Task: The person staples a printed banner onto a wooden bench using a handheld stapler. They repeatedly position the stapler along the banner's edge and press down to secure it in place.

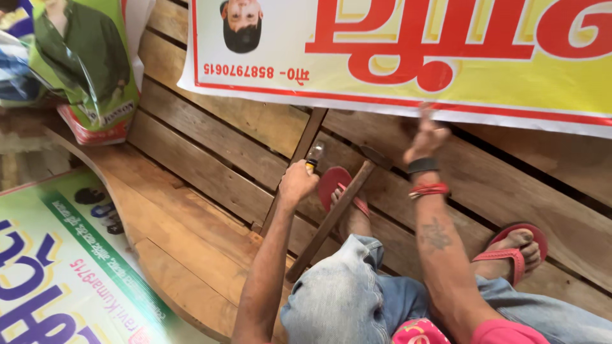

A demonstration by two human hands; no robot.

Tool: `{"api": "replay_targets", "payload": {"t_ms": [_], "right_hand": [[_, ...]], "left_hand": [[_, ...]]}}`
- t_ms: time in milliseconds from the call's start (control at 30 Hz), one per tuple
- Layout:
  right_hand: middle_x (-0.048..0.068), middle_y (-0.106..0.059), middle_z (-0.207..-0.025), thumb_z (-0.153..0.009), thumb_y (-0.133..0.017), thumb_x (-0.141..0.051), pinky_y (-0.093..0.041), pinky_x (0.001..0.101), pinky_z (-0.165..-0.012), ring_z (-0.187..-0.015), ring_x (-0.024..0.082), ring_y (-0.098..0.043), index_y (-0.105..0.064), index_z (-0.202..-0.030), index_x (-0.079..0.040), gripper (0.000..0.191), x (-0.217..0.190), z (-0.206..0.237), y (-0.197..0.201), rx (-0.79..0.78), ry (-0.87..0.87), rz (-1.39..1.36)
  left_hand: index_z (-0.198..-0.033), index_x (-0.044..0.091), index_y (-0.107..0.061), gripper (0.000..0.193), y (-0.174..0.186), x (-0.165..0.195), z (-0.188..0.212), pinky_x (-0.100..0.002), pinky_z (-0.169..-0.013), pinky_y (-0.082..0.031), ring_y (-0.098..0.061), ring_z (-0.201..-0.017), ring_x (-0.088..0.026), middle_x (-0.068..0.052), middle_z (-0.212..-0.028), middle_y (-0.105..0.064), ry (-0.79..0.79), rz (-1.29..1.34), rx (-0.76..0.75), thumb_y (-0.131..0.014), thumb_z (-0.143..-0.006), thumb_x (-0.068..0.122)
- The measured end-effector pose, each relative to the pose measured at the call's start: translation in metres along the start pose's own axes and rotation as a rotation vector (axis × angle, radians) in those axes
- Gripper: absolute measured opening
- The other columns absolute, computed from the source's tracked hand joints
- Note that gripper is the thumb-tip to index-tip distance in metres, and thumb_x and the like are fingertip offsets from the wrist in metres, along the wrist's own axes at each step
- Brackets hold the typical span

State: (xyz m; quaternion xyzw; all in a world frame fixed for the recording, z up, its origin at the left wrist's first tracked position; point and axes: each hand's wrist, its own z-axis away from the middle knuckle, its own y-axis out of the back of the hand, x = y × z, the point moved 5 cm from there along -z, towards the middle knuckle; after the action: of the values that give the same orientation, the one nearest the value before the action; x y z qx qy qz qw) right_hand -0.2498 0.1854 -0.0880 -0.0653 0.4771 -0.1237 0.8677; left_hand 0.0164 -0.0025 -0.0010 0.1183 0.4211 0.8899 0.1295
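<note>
The left hand [297,183] is closed in a grip around a small tool with a yellow-and-metal tip [313,156], held against a dark wooden strip [299,159] on the plank surface [210,172]. The right hand [426,137] pinches the lower edge of the yellow-and-red banner [446,70]. A hammer [338,210] leans across the leg, between red sandals [516,251].

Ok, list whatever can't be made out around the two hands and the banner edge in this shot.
- Head view: the small tool in the left hand is motion-blurred; its kind can't be told.
- Right hand at the banner edge is blurred; whether the fingertips pinch anything is unclear.
- The banner is cut off by the top and right frame edges.
- The hammer lies on the planks; its head is partly hidden and smeared.
</note>
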Motion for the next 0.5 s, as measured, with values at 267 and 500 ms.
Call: {"api": "replay_targets", "payload": {"t_ms": [267, 500], "right_hand": [[0.018, -0.073, -0.105, -0.081, -0.086, -0.033, -0.064, 0.0408, -0.075, -0.086, 0.024, -0.074, -0.065, -0.111, 0.006, 0.053, 0.019, 0.02, -0.027, -0.398, -0.355, 0.056], [0.011, -0.072, -0.104, -0.082, -0.086, -0.022, -0.066, 0.0364, -0.075, -0.083, 0.02, -0.074, -0.064, -0.111, 0.002, 0.043, 0.023, 0.037, -0.065, -0.332, -0.213, 0.049]], "left_hand": [[-0.1, 0.003, -0.071, 0.041, -0.001, -0.013, -0.025, -0.046, -0.083, -0.061, -0.079, -0.093, -0.037, -0.023, -0.097, -0.079, 0.01, 0.153, -0.315, -0.077, -0.07, 0.03], [-0.107, 0.008, -0.073, 0.053, 0.018, 0.0, -0.016, -0.046, -0.089, -0.056, -0.07, -0.105, -0.036, -0.02, -0.109, -0.073, 0.035, -0.02, -0.176, -0.087, -0.068, 0.041]]}}
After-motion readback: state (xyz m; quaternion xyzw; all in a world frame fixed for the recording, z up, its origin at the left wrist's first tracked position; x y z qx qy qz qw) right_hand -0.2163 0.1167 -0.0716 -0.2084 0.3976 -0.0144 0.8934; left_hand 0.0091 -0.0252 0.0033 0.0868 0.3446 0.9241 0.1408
